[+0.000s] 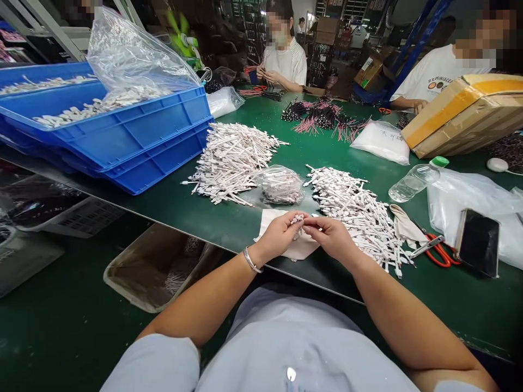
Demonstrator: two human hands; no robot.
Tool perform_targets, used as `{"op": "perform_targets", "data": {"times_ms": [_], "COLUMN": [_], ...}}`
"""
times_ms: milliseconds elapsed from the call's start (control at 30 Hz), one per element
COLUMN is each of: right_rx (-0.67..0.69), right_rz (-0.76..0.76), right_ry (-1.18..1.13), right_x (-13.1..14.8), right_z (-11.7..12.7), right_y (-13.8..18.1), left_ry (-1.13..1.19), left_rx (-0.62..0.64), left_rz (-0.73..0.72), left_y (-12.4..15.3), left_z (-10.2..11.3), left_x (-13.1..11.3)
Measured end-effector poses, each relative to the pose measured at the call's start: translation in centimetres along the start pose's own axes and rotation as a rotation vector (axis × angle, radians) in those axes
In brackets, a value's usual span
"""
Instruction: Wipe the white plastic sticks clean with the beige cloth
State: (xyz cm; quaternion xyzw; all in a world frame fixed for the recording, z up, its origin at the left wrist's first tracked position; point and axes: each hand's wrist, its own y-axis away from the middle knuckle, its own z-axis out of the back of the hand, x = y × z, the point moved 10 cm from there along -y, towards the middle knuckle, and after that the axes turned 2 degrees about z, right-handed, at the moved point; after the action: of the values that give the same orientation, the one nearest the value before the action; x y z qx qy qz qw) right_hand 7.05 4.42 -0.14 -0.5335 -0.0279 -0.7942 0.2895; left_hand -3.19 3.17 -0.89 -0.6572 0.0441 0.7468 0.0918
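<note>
My left hand [283, 233] is closed around a small bunch of white cable pieces [297, 219], whose ends stick up between the fingers. Against that bunch, my right hand [329, 234] has its thumb and fingers pinched together. Both hands are over a pale cloth [300, 249] at the table's near edge. Just beyond them lies a clear plastic bag [281, 185] filled with similar pieces. A large pile of white cable pieces [235, 160] spreads to the left of the bag, and a second pile [359, 212] is to the right, partly behind my right forearm.
Stacked blue bins [159, 133] stand at left. On the right are a plastic bottle [417, 181], red-handled scissors [442, 256], a phone [479, 243] and a cardboard box [466, 117]. Black and pink wires [321, 117] lie farther back, near two seated people. An open bin [143, 272] sits below the edge.
</note>
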Motion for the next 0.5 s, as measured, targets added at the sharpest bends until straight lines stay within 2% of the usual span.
{"op": "perform_targets", "data": {"times_ms": [67,167,300,500], "right_rx": [-0.050,-0.141,-0.097,-0.050], "right_rz": [-0.017,-0.014,0.011,0.100], "right_ry": [-0.021,0.013,0.102,0.264], "right_x": [0.0,0.5,1.2,1.7], "right_z": [0.8,2.1,1.6,0.6], "right_y": [0.1,0.4,0.5,0.5], "left_ry": [0.055,0.276,0.499,0.247], "left_rx": [-0.018,-0.081,-0.096,-0.058], "left_rz": [0.016,0.087,0.167,0.052], "left_y": [-0.2,-0.6,-0.8,-0.2], "left_z": [0.3,1.0,1.0,0.6], "left_x": [-0.2,0.2,0.7,-0.5]}}
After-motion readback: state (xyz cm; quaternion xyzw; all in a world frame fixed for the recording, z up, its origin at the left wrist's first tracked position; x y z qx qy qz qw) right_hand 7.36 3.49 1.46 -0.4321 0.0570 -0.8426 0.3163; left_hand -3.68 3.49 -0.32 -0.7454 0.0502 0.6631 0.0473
